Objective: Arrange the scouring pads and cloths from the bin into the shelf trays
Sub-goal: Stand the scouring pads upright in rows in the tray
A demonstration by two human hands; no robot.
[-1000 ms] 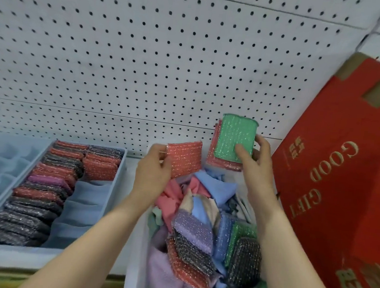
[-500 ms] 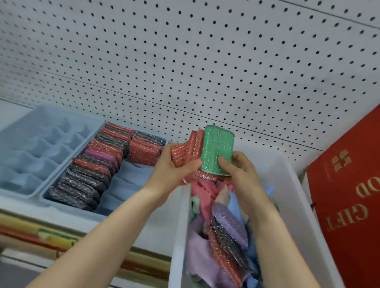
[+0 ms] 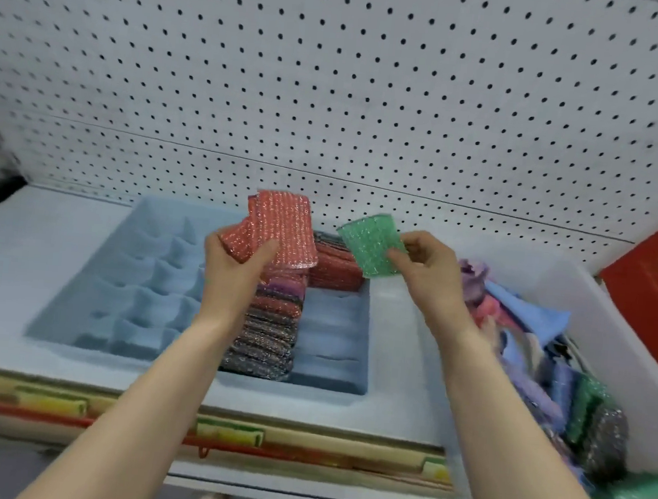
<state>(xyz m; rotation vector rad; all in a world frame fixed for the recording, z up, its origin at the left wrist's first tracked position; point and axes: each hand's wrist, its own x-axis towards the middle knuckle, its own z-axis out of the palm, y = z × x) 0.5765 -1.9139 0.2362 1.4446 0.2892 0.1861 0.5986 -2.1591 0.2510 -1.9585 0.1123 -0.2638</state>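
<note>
White pegboard (image 3: pixel 373 94) w/ rows of dark round holes fills the back; below it a pale shelf (image 3: pixel 41 248) w/ a blue divided tray (image 3: pixel 142 272) of soft-edged rectangular cells; its right part holds a row of glittery pads (image 3: pixel 268 335) on edge, dark, red & purple, plus red ones at the far end. Right of tray, a white plastic bin (image 3: pixel 612 314) (smooth walls) heaped w/ crumpled blue, pink & purple cloths (image 3: pixel 524 318) & sparkly pads; a red carton (image 3: pixel 657 294) stands at far right.

Left hand (image 3: pixel 234 269) is raised over the tray, forearm coming up from bottom left; thumb & fingers curled round a fanned bunch of red scouring pads (image 3: pixel 285 229), flat rectangles w/ rounded corners & a metallic knit weave; long axes roughly upright, tipped a bit left. Right hand (image 3: pixel 432 274) is just beside, over the gap betw. tray & bin; it pinches one green scouring pad (image 3: pixel 371 245) by its right edge; same knit sparkle; face toward camera, long axis upright-ish, top leaning left. The two bunches are apart, not touching; frame is somewhat motion-blurred.
</note>
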